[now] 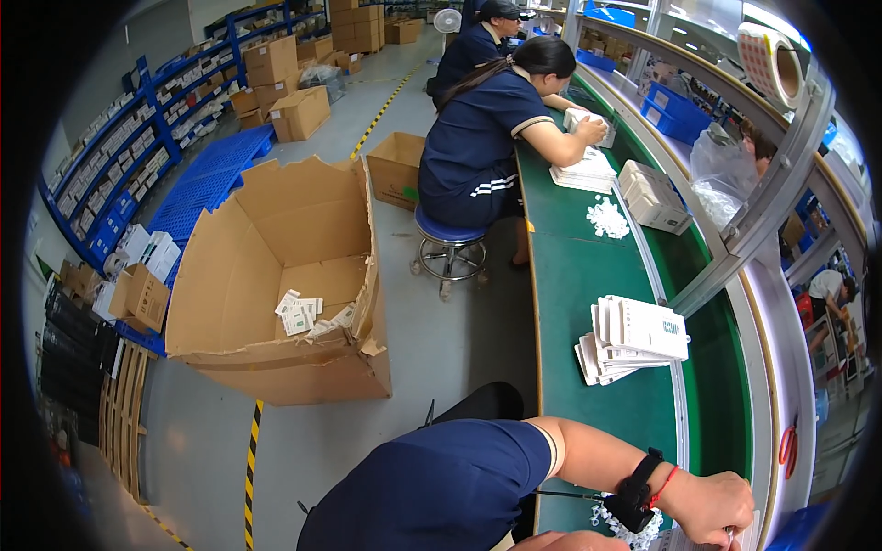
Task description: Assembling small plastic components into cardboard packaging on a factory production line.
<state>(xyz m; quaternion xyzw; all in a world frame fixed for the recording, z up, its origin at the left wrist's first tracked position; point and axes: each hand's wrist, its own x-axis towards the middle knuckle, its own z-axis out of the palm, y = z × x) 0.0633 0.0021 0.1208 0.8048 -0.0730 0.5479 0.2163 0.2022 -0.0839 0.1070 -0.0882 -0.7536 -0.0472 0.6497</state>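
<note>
My left hand (709,508) is closed in a pinch at the lower right, with a black band and a red cord on its wrist. Something small shows at its fingertips, too little of it to name. Beneath this hand lies a white printed item (678,540), cut off by the lower edge. A heap of small white pieces (650,534) is beside the wrist on the green bench. Of my right hand (574,543) only a strip of skin appears at the bottom edge; its fingers are hidden. A leaning stack of white printed flat packs (643,332) stands farther up the bench.
A large open carton (276,367) with a few white packs stands left of the bench (579,275). Two co-workers sit farther along; the nearer one (487,138) handles white packs. A metal post (735,257) and a label roll (770,64) rise at the right.
</note>
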